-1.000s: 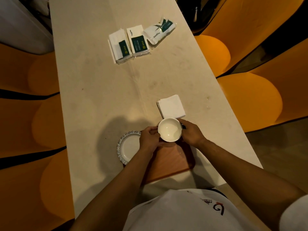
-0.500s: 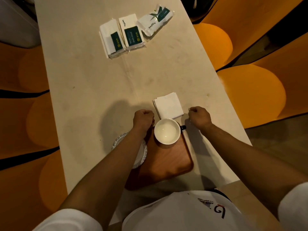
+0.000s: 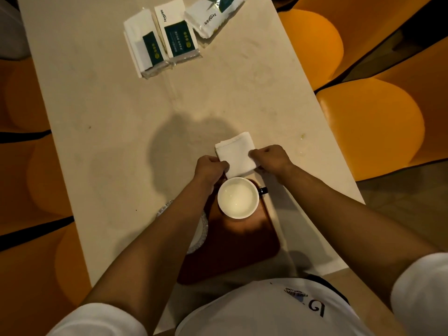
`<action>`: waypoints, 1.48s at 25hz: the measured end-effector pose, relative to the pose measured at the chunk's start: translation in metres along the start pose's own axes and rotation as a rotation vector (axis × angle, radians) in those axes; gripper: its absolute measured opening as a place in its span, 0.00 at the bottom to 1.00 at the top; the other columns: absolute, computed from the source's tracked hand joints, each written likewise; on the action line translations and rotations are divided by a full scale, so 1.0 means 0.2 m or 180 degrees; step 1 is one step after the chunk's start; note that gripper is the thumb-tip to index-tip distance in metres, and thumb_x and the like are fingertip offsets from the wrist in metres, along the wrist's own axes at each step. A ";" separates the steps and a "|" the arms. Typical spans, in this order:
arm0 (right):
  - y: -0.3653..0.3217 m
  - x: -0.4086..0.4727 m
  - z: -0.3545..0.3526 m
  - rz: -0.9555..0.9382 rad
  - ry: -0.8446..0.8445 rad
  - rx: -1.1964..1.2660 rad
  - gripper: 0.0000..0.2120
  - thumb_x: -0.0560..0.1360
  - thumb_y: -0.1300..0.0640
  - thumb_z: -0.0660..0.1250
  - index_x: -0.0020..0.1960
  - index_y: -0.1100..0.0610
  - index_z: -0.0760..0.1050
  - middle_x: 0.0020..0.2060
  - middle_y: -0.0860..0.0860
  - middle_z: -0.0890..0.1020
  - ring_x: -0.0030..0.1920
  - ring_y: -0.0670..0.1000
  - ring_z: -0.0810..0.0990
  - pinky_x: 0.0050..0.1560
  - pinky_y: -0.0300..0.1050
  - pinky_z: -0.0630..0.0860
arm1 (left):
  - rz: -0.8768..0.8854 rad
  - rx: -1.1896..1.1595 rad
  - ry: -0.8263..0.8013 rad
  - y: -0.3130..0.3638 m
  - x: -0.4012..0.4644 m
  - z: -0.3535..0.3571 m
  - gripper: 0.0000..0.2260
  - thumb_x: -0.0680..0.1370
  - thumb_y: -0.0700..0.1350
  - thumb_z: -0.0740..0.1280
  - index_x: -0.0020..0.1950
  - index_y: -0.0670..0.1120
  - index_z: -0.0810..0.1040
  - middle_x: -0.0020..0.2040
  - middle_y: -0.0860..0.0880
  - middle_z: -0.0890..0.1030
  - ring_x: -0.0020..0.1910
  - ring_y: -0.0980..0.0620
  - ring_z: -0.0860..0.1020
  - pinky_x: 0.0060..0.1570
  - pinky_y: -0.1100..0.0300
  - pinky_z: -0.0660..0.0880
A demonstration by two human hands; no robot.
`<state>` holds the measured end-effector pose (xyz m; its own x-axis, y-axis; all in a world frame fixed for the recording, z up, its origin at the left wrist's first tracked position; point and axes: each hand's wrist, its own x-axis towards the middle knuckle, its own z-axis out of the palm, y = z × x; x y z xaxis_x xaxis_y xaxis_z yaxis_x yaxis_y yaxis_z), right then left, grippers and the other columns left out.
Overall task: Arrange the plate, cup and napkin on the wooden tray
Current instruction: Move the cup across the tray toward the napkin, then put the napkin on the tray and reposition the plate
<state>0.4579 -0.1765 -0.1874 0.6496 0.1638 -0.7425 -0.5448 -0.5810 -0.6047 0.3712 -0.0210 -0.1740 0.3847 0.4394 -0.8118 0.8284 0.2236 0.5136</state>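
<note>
A white cup [image 3: 237, 197] with a dark handle stands on the far end of the wooden tray [image 3: 242, 246]. Just beyond the tray lies a folded white napkin [image 3: 236, 155] on the table. My left hand [image 3: 209, 167] pinches the napkin's left near edge and my right hand [image 3: 270, 157] pinches its right edge. A patterned white plate [image 3: 200, 234] lies left of the tray, mostly hidden under my left forearm.
Three tissue packets [image 3: 169, 37] lie at the far end of the long beige table [image 3: 109, 141]. Orange seats [image 3: 368, 127] flank the table on both sides. The table's near edge is right by my body.
Both hands left the cup on the tray, moved forward and took hold of the napkin's two sides. The view has shifted closer to the table.
</note>
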 end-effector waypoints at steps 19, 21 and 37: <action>-0.15 -0.59 0.17 -0.0444 -0.0426 0.0727 0.06 0.73 0.60 0.67 0.40 0.62 0.75 0.31 0.58 0.75 0.28 0.52 0.74 0.31 0.45 0.72 | 0.0221 -0.1312 -0.0353 -0.13 -0.32 -0.40 0.09 0.76 0.34 0.69 0.56 0.36 0.79 0.52 0.36 0.82 0.44 0.41 0.83 0.49 0.41 0.83; -0.10 -0.71 0.18 -0.0586 -0.0402 0.0614 0.06 0.73 0.60 0.68 0.39 0.62 0.76 0.31 0.57 0.76 0.28 0.52 0.75 0.29 0.43 0.73 | 0.0336 -0.1574 -0.0514 -0.19 -0.40 -0.46 0.13 0.75 0.32 0.69 0.60 0.35 0.78 0.53 0.36 0.82 0.45 0.41 0.83 0.45 0.46 0.84; 0.65 -1.01 0.10 -0.0514 -0.0789 -0.0362 0.06 0.72 0.54 0.72 0.47 0.54 0.80 0.40 0.52 0.85 0.41 0.52 0.84 0.41 0.43 0.81 | 0.0002 -0.1095 -0.0737 -0.93 -0.77 -0.34 0.11 0.77 0.31 0.66 0.57 0.41 0.79 0.48 0.43 0.85 0.36 0.50 0.86 0.29 0.58 0.80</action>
<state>0.2451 -0.2680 -0.1211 0.5661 0.4424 -0.6956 -0.3733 -0.6147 -0.6948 0.1314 -0.0709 -0.1260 0.4990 0.2410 -0.8324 0.6589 0.5184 0.5451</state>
